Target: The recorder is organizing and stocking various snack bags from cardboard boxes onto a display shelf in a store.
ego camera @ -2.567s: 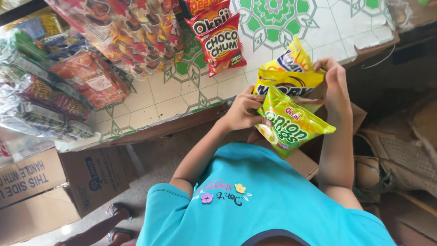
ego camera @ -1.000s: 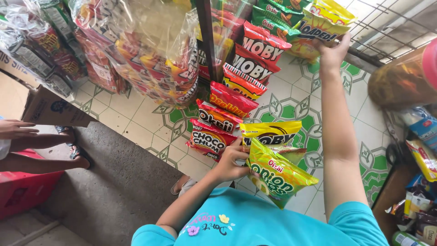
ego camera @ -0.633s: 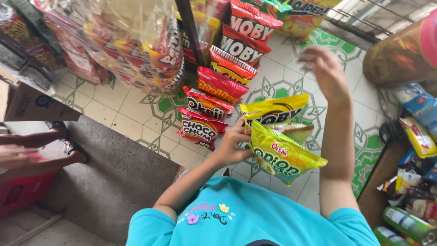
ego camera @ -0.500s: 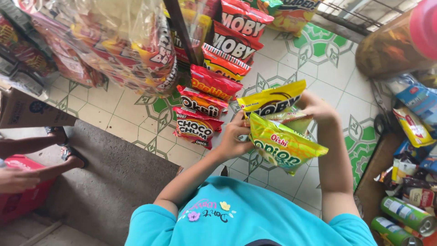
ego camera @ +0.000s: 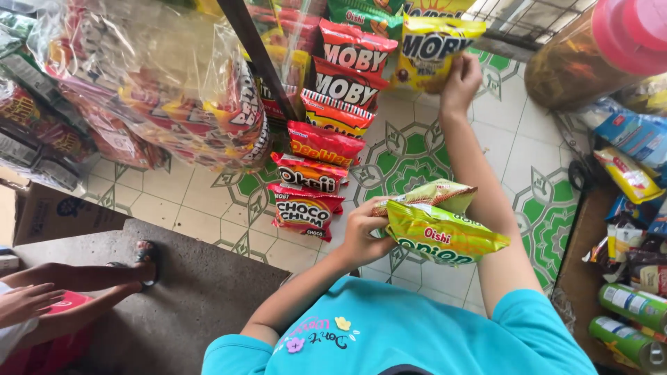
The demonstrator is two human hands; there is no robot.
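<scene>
Right hand (ego camera: 461, 82) back up from the held packs, now at top centre, grip clamped on a yellow foil snack bag (ego camera: 432, 52).
Left hand (ego camera: 363, 235), mid-frame, pinches green crinkly snack packets (ego camera: 445, 232), beside the hanging red snack strip (ego camera: 322, 160).

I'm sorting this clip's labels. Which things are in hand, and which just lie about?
In hand: left hand grips green snack packs; right hand touches hanging yellow snack bag.
Lying about: red snack strip, green cans, pink-lidded jar.
</scene>
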